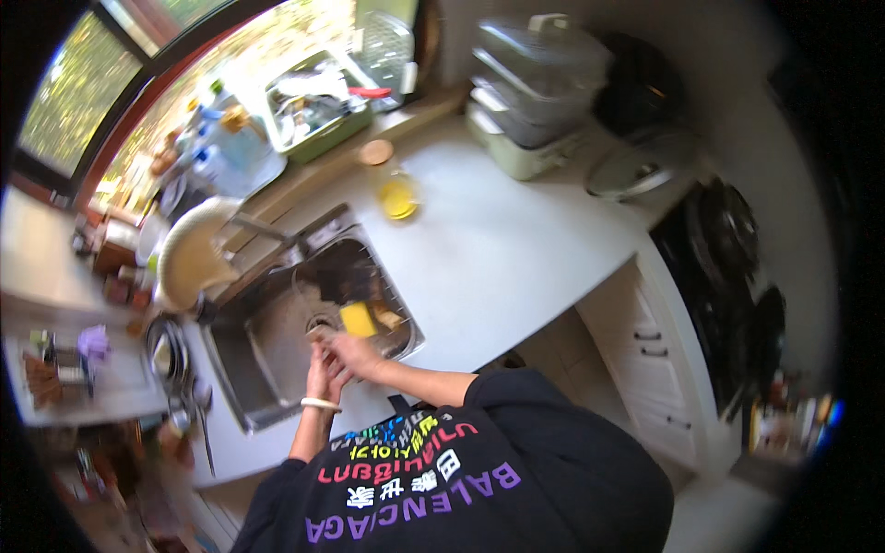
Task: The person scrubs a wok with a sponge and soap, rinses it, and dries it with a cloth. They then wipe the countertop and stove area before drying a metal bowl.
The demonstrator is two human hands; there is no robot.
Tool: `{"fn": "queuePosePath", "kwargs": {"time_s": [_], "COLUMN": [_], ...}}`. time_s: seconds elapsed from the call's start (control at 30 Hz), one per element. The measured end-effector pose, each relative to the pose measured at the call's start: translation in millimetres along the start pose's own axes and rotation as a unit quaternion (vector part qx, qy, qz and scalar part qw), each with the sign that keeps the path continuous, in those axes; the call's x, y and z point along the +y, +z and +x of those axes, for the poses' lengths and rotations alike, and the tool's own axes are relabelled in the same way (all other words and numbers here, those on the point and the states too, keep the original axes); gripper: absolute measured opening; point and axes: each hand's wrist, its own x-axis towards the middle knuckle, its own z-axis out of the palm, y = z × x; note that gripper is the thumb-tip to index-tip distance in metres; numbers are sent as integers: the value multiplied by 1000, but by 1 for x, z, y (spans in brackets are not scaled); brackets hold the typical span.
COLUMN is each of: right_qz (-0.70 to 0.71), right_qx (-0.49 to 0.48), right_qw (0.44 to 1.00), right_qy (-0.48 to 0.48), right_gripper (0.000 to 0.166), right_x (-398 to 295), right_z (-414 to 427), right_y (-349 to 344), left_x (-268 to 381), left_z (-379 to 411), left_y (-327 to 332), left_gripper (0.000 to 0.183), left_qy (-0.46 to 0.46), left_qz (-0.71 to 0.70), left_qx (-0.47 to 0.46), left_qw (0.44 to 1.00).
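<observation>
My left hand (322,379), with a pale bangle on its wrist, is raised over the near part of the stainless-steel sink (238,409). Against it presses my right hand (354,354), the fingers of both bunched together. Something small and pale shows at the fingertips, but blur hides whether it is a held object. Just beyond them is the sink drain (320,322). A yellow sponge (358,319) lies right of the drain, close to my right hand. Beside the sponge, a brownish item (388,318) rests along the sink's right side; its kind is unclear. A faucet (266,228) reaches over the sink's back edge.
On the white countertop (498,242) stands a glass bottle of yellow liquid (397,197) with a cork-coloured top. Stacked containers (529,104) and a glass lid (636,176) are at the back right. A green utensil bin (325,128) sits by the window. Stacked bowls (168,352) flank the sink's left.
</observation>
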Motion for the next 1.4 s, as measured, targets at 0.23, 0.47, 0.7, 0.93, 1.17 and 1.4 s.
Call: {"fn": "queuePosePath", "kwargs": {"time_s": [0.23,0.47,0.7,0.93,1.17,1.4], "right_qz": [-97,322,254,89,173,-135], "right_qx": [-25,-293,208,445,501,632], "right_qw": [953,887,944,843,797,743], "right_qy": [-285,-156,-26,-290,-292,-173], "right_gripper": [39,60,44,29,76,47], "right_x": [-27,15,47,91,-10,57], "right_z": [-53,-101,-156,-100,-111,-250], "right_y": [5,20,30,90,-20,-154], "left_x": [4,-19,-7,-56,-8,-26], "left_z": [-3,-18,-47,-58,-78,-27], "left_y": [-13,-7,-34,-13,39,28], "left_gripper": [36,28,43,25,58,56], "left_qy": [31,-123,-23,276,397,414], "left_qz": [-175,-190,-48,167,128,208], "left_qx": [-200,-553,-378,-379,-257,-231], "left_qw": [964,802,924,867,872,856]}}
